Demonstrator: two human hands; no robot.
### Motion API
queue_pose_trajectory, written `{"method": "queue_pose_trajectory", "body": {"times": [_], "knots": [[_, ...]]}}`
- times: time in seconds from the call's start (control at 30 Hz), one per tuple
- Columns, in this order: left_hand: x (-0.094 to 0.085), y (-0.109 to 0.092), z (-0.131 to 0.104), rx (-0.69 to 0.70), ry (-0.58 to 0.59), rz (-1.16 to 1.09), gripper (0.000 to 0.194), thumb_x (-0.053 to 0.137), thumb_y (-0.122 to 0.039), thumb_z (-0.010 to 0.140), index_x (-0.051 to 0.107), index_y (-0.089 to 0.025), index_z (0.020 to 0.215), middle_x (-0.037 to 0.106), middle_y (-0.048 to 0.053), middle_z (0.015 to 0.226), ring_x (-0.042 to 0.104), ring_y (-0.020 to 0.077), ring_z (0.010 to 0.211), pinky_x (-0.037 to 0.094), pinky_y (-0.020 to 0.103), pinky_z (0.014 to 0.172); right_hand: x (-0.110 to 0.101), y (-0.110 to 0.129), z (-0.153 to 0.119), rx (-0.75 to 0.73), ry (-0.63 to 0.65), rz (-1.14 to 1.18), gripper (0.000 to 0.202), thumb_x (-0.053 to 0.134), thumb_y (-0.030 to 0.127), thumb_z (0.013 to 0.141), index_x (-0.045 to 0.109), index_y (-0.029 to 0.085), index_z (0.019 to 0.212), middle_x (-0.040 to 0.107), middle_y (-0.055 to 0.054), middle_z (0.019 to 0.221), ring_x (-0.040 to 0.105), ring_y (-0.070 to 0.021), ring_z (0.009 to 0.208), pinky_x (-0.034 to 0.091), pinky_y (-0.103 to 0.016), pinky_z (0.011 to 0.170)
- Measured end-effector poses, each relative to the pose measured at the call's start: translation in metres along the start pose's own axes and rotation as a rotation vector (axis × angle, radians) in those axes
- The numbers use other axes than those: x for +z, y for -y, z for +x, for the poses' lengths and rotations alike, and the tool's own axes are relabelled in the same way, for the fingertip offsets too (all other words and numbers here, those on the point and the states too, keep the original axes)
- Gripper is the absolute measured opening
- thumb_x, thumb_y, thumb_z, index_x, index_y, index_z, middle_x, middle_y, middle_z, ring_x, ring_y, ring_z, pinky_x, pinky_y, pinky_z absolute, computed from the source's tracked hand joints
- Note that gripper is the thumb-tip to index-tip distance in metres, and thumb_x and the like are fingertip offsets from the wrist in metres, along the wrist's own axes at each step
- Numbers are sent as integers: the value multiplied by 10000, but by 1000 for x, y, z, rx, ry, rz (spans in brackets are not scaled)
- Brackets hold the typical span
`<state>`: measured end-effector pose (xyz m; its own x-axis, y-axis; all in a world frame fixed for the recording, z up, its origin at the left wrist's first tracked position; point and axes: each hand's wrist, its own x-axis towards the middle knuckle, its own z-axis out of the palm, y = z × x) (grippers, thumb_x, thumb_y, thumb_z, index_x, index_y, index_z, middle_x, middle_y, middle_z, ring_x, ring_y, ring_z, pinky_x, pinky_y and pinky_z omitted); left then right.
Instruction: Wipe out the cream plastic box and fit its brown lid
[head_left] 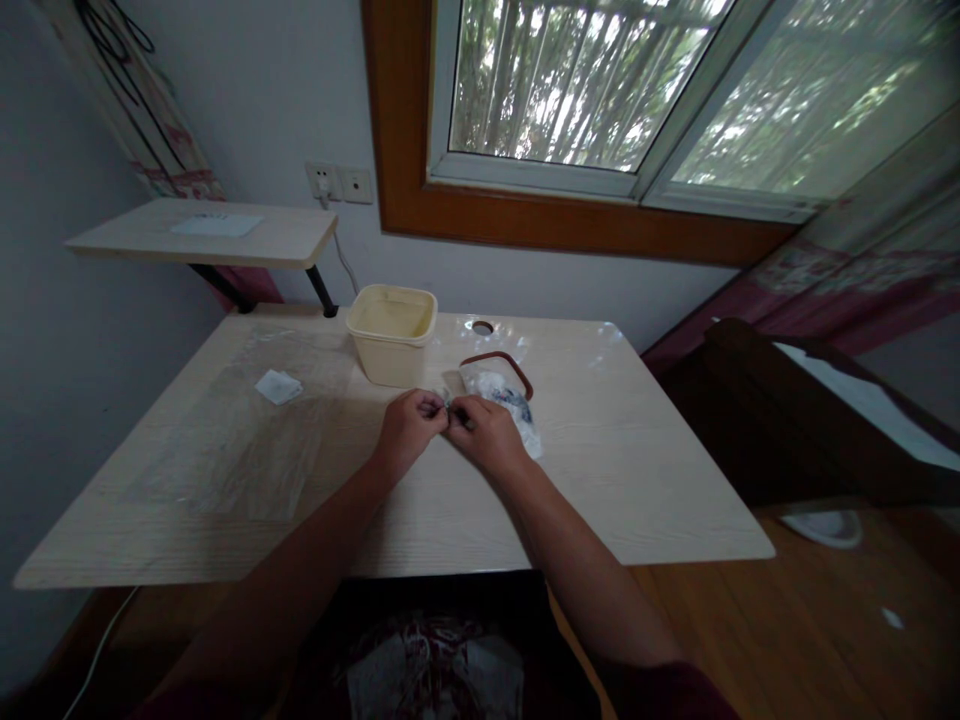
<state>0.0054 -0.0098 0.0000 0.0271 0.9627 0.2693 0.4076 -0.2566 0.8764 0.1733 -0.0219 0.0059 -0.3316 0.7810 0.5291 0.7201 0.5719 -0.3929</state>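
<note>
My left hand [414, 425] and my right hand [484, 430] meet above the middle of the desk. The fingers of both are pinched together, fingertip to fingertip. Something small is between them, too small and dark to make out. Just beyond my right hand lies a clear plastic bag [531, 440] with dark blue and white contents. Behind the bag rests a brown curved handle [519, 372]; whether it is joined to anything I cannot tell. A cream plastic bin [390, 355] stands upright behind my left hand.
On the left of the desk [600, 480] lies a flat clear plastic sheet or bag [232, 450], with a small white packet [278, 387] on it. A raised shelf [225, 235] at the back left bears a sheet of paper [217, 225]. A cable hole [482, 327] pierces the desk's back edge.
</note>
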Motion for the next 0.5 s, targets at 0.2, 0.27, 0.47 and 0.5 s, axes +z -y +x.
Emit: {"method": "queue_pose_trajectory", "body": {"times": [0.2,0.27,0.47,0.5], "knots": [[-1,3,3,-64,45,-126,101,679,-228,709,686,-179,796,742,31,765,710,158,721,561,260,707,-4,-2,1,15,3,62,132,613,206,854,687,201,963,729,-57,875,670,-181,790,503,-271,762],[-1,4,4,-87,58,-151,98,682,-235,709,685,-178,788,748,36,775,715,163,733,559,262,711,-4,-1,1,20,0,61,135,614,211,862,688,196,973,731,-64,891,673,-184,802,508,-274,767],[-1,2,2,-148,25,-89,93,686,-246,739,698,-176,800,756,46,795,724,175,745,550,267,705,-4,4,2,5,28,-30,139,576,224,932,695,178,986,727,-95,907,672,-198,807,511,-288,771],[-1,2,1,-149,21,-85,95,690,-248,742,701,-177,805,758,47,799,725,177,749,551,269,710,-4,5,2,9,32,-44,140,572,224,940,696,180,987,729,-94,907,672,-198,806,509,-287,771]]}}
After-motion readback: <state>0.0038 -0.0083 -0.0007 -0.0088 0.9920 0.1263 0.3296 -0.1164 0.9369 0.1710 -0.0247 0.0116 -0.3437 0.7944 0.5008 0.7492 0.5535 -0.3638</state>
